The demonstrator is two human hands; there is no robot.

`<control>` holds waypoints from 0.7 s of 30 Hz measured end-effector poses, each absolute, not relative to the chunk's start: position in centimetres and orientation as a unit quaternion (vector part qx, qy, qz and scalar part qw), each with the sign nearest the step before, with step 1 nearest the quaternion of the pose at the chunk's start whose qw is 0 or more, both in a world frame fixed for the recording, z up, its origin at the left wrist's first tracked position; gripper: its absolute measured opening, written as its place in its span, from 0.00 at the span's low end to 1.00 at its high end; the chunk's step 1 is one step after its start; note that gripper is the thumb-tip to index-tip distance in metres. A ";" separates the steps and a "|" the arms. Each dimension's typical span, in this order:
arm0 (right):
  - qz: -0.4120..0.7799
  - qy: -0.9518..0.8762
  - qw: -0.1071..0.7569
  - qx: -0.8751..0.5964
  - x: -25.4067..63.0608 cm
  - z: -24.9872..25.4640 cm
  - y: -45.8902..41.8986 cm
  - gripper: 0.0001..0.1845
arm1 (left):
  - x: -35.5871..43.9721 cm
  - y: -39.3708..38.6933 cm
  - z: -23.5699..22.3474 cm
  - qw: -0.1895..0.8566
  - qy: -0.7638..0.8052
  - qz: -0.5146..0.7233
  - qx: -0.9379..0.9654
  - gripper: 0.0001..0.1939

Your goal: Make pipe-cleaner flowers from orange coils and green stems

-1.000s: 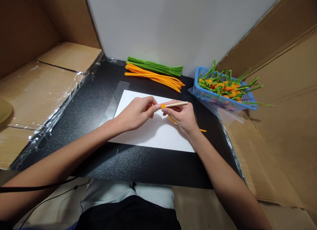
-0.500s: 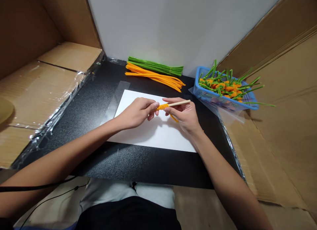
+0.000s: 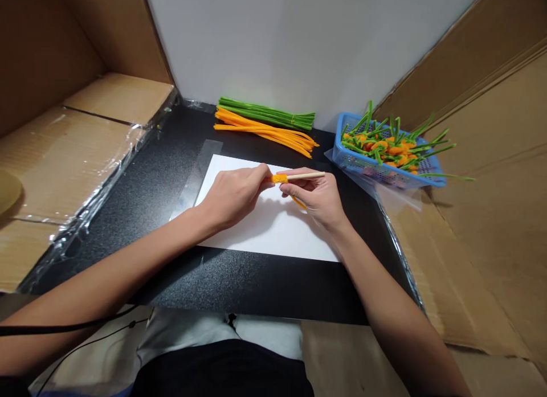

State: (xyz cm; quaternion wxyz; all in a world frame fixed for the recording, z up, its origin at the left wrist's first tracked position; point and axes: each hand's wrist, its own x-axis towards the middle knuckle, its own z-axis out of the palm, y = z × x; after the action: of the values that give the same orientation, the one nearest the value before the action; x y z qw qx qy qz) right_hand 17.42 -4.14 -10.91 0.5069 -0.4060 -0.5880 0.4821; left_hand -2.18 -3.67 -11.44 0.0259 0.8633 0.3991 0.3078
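Over the white sheet [image 3: 273, 232], an orange pipe cleaner [image 3: 280, 179] is coiled round a pale wooden stick [image 3: 306, 175]. My left hand [image 3: 237, 195] is closed on the coil's left end, with its knuckles turned up and most of its fingertips hidden. My right hand [image 3: 318, 195] pinches the pipe cleaner between thumb and fingers at the coil's right side. The stick's bare end lies across that hand and points right. A loose orange tail hangs below the right fingers.
Green pipe cleaners [image 3: 265, 112] and orange pipe cleaners [image 3: 269, 132] lie in bundles by the wall. At the right, a blue basket [image 3: 342, 152] holds several orange and green pieces with stems poking out. Cardboard [image 3: 478, 226] flanks the black tabletop [image 3: 171, 175].
My left hand has rolled over, its knuckles now higher and its thumb side turned up. The coil and stick have shifted slightly up and left. My right hand stays nearly in place.
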 end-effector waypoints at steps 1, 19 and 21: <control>0.487 -0.588 0.507 -0.400 17.5 -10.9 -4.1 0.17 | -2.2 -3.6 -11.2 0.041 0.404 0.308 0.860 0.10; 0.463 -0.585 0.516 -0.420 17.4 -11.0 -4.2 0.11 | -1.8 -4.2 -11.4 0.051 0.393 0.318 0.861 0.08; 0.469 -0.587 0.511 -0.418 17.4 -10.8 -4.3 0.13 | -1.9 -4.1 -11.3 0.041 0.398 0.329 0.855 0.11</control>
State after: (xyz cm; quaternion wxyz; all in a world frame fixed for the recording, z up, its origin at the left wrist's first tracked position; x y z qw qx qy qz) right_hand 17.37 -4.27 -10.82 0.5113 -0.4179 -0.5867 0.4688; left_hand -1.92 -4.10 -11.25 0.0406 0.8552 0.3982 0.3293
